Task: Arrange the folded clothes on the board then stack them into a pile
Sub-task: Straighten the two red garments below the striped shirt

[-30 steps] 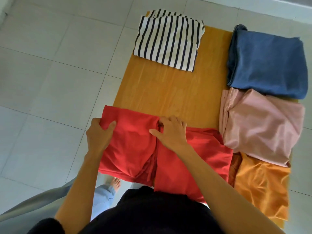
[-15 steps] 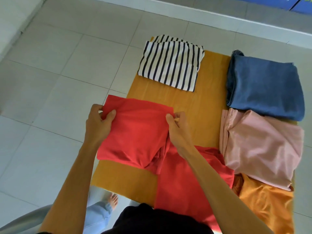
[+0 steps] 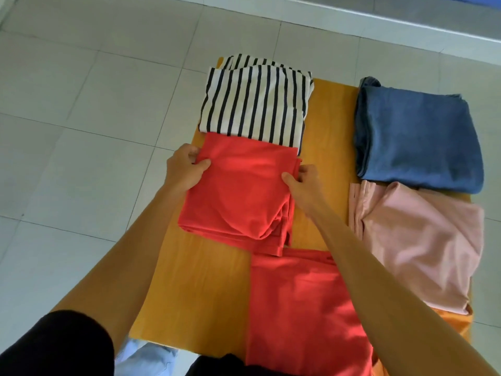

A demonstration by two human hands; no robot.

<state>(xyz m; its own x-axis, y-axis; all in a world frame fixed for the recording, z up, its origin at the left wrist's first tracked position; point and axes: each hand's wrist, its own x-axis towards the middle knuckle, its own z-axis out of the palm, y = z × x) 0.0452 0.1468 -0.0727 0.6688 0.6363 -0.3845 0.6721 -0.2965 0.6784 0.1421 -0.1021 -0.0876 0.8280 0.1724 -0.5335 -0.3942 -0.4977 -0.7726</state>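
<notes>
While my left hand [image 3: 185, 171] and right hand [image 3: 305, 183] pinch the upper corners of the folded red garment [image 3: 241, 196], it lies mid-frame on the board [image 3: 200, 280], its top edge overlapping the striped shirt [image 3: 254, 104].

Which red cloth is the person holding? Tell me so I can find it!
Find the orange board on the tiled floor. Just below the striped shirt at its far left lies a folded red cloth, pinched by the left hand and right hand. The other red cloth lies nearer, untouched.
</notes>
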